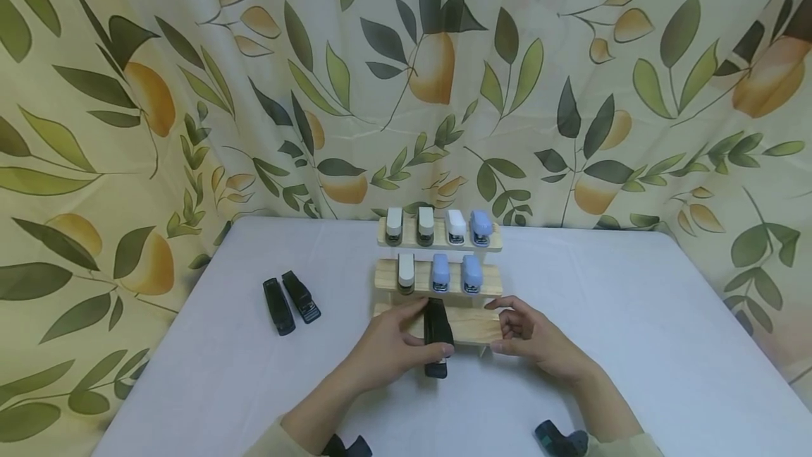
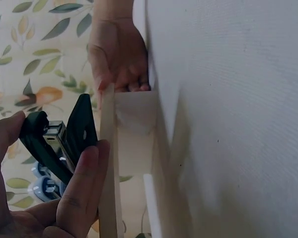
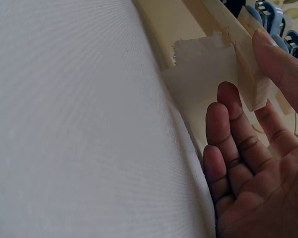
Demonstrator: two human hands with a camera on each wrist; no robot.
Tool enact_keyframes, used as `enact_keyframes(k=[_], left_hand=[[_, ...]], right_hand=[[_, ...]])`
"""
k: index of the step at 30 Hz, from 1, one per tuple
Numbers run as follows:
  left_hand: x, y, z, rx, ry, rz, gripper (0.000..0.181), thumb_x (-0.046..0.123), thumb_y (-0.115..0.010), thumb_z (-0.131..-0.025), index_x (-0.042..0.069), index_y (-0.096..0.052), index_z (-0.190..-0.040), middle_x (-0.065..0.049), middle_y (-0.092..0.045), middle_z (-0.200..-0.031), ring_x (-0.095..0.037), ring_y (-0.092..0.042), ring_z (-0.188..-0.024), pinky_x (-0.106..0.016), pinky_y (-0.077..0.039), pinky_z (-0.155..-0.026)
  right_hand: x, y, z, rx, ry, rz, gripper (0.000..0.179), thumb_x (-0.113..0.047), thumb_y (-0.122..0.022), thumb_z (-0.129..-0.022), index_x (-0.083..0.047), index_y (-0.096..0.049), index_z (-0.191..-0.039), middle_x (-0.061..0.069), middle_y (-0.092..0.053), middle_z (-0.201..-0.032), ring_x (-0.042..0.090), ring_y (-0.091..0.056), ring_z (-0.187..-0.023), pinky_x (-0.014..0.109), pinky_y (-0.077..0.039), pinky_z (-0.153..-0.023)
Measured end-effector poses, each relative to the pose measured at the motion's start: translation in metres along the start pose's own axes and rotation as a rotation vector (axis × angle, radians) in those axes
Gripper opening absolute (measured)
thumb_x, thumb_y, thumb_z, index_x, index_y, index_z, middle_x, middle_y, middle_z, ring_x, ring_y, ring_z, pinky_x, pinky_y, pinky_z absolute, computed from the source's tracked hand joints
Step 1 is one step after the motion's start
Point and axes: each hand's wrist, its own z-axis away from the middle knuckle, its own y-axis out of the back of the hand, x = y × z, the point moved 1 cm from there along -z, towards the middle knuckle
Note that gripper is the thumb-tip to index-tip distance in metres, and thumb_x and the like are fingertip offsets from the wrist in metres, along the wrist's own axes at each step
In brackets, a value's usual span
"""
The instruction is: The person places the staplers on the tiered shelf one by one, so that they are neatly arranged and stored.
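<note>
My left hand (image 1: 392, 345) holds a black stapler (image 1: 438, 333) between thumb and fingers, over the left part of the lowest board of a wooden three-tier rack (image 1: 476, 325). The left wrist view shows the stapler (image 2: 82, 126) with its arm and base spread apart at one end. At the board's right end my right hand (image 1: 539, 340) grips the wood. In the right wrist view its thumb lies against the board end (image 3: 256, 89), with curled fingers on the other side. Small white and blue staplers stand on the two upper tiers, among them a blue stapler (image 1: 472, 273).
Two more black staplers, one outer (image 1: 279, 307) and one inner (image 1: 301, 297), lie on the white-covered table (image 1: 209, 372) to the left. A leaf-and-fruit patterned curtain (image 1: 393, 125) hangs behind the table. Dark devices show near both wrists.
</note>
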Motion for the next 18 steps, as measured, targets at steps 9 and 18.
enact_keyframes(k=[9,18], left_hand=[[0.002,-0.006,-0.004,-0.026,-0.002,0.053,0.093,0.047,-0.084,-0.085,0.013,-0.04,-0.159,-0.015,-0.074,-0.125,-0.015,-0.077,-0.094,-0.039,-0.06,-0.087],[0.002,-0.013,-0.009,-0.013,-0.019,0.057,0.091,0.046,-0.084,-0.085,0.012,-0.042,-0.158,-0.018,-0.061,-0.146,-0.013,-0.077,-0.094,-0.035,-0.06,-0.086]], right_hand=[[0.002,0.001,0.0,-0.001,0.029,0.0,0.062,-0.008,-0.078,-0.09,-0.004,-0.045,-0.143,0.003,-0.059,-0.095,0.012,-0.059,-0.087,0.025,-0.052,-0.075],[0.003,0.001,0.0,-0.003,0.039,0.0,0.061,-0.007,-0.077,-0.091,-0.004,-0.045,-0.142,0.002,-0.061,-0.095,0.011,-0.06,-0.087,0.025,-0.051,-0.075]])
